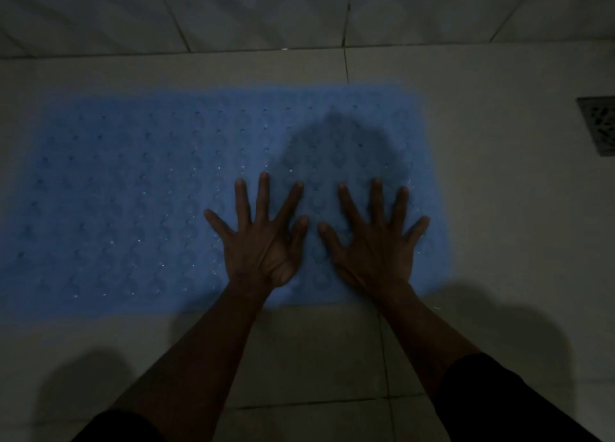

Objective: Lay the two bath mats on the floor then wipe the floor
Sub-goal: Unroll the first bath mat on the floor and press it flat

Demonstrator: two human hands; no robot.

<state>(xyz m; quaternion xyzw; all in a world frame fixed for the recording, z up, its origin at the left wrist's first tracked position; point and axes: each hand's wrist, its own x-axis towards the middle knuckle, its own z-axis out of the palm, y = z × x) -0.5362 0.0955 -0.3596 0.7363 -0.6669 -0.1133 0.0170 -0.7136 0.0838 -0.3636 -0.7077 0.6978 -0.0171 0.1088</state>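
A blue bath mat (pixel 133 192) with rows of small bumps and holes lies flat on the pale tiled floor (pixel 499 208), its long side running left to right. My left hand (pixel 263 238) rests palm down on the mat's right half, fingers spread wide. Beside it, my right hand (pixel 376 241) lies flat in the same way, close to the mat's right edge. Neither hand holds anything. Only one mat is in view. The light is dim.
A tiled wall (pixel 266 8) rises just behind the mat's far edge. A square metal floor drain (pixel 599 125) sits at the right edge of the view. Bare floor tiles (pixel 316 358) lie between the mat and me. Shadows fall on the floor at both lower sides.
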